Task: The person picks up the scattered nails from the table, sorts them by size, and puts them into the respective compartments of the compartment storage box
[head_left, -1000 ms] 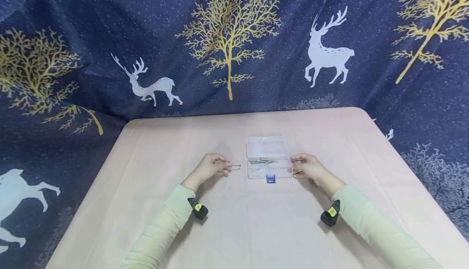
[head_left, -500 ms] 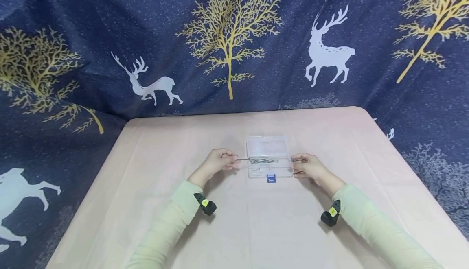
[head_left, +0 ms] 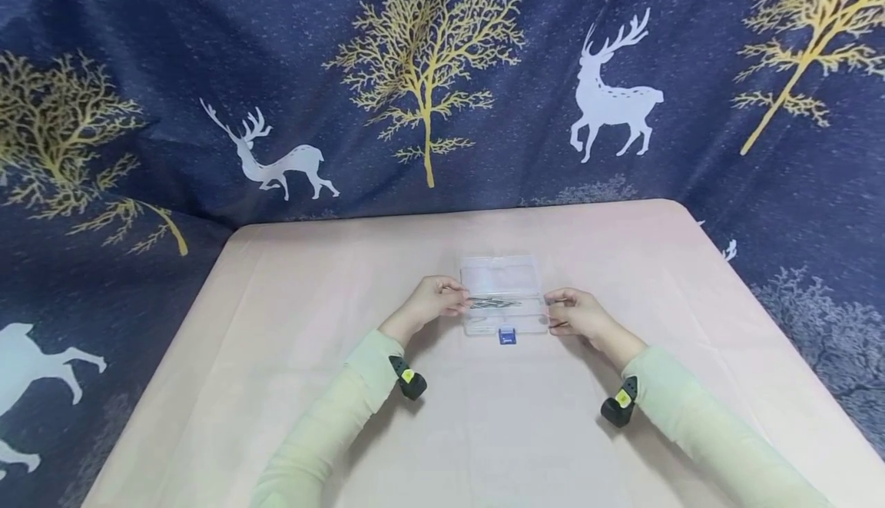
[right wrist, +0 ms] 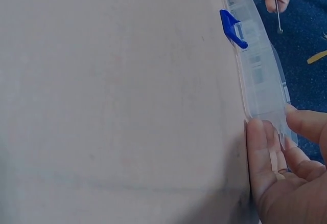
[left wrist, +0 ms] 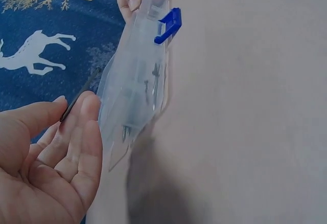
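Note:
A clear plastic compartment box [head_left: 488,331] lies on the table with its lid [head_left: 499,274] raised back. Several thin metal nails [head_left: 496,303] are in its rear compartment, and a blue latch [head_left: 508,336] hangs at its front. My left hand [head_left: 435,297] is at the box's left end, pinching a thin dark nail [left wrist: 80,96] between thumb and fingers. Its head points away from the hand, over the box. At the opposite end, my right hand [head_left: 579,314] grips the box [right wrist: 261,81] between thumb and fingers.
A pale pink cloth covers the table [head_left: 512,416]. Behind its back edge hangs a dark blue curtain [head_left: 512,162] printed with deer and trees. Each wrist wears a small black camera, such as the left wrist camera [head_left: 409,382].
My left hand has moved right and slightly away from me, bringing the nail from beside the box to over its left end. My right hand stays at the box's right end.

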Tool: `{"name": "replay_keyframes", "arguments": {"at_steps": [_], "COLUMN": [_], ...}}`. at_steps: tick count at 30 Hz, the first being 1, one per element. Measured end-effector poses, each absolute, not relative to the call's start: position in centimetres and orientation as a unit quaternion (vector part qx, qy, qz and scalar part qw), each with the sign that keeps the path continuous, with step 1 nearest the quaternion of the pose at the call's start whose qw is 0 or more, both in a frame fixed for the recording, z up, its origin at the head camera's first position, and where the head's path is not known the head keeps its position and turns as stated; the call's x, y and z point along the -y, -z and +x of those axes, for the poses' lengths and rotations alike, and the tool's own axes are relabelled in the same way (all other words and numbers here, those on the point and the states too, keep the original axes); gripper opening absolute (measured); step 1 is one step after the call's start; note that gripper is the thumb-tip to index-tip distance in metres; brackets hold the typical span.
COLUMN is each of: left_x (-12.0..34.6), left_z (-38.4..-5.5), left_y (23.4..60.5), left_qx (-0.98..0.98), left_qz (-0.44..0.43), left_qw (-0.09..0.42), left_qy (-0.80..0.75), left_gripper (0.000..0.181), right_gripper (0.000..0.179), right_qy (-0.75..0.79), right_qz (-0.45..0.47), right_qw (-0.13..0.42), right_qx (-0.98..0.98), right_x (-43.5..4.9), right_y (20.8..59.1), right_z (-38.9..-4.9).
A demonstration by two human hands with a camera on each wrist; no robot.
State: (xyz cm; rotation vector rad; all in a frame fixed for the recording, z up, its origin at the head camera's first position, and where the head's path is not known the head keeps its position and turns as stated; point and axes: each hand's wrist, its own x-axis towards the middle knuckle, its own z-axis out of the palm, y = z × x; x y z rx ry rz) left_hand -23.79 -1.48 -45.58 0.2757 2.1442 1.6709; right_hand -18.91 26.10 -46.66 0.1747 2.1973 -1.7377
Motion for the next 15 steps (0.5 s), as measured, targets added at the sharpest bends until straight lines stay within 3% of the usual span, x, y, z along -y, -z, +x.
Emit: {"name": "replay_keyframes", "arguments": {"at_steps": [15], "left_x": [-0.5], "left_z": [-24.1], "left_y": [45.2], "left_qx": [-0.769], "left_qz": [0.087], "left_qw": [0.206], "left_qy": [-0.599], "left_gripper": [0.023], "right_gripper": [0.046], "right_qy": [0.614], "right_qz": [0.058], "right_qw": [0.162], "right_qx": [-0.770], "right_x": [-26.0], "right_y": [46.8], "right_z": [-18.9]}}
